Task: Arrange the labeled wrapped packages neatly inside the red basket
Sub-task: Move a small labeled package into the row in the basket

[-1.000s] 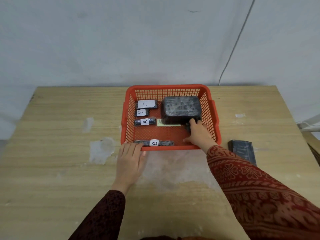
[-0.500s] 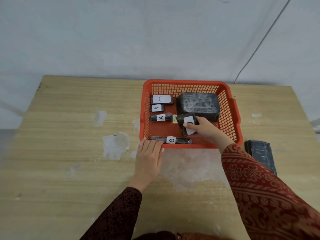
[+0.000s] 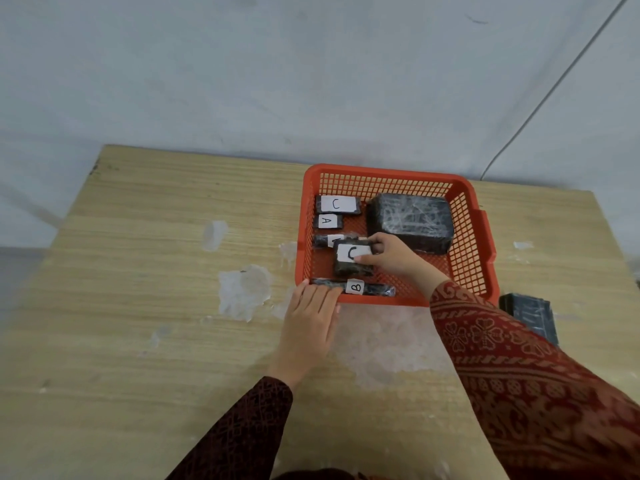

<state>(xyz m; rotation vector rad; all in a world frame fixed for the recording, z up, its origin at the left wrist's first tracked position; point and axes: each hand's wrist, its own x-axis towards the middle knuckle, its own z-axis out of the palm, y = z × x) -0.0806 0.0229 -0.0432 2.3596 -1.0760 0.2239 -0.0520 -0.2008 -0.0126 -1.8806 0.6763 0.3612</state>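
The red basket [image 3: 485,237] sits on the wooden table at the back right. Inside, my right hand [image 3: 391,254] grips a small black package labeled C [image 3: 351,259] near the basket's middle. Another C package [image 3: 337,205] and an A package [image 3: 328,221] lie along the left wall, with a third small package [image 3: 323,240] partly hidden behind the held one. A long B package [image 3: 355,288] lies along the front wall. A large black wrapped block [image 3: 410,221] fills the back right. My left hand [image 3: 310,327] rests flat against the basket's front left corner.
One more black wrapped package [image 3: 530,317] lies on the table to the right of the basket, partly behind my right sleeve. The tabletop [image 3: 138,306] has worn pale patches left of the basket. A cable runs down the wall behind.
My right hand pulled a small C-labeled package from beside the large block and moved it left toward the basket's middle. The camera view shifted left. My left hand stayed at the basket's front.
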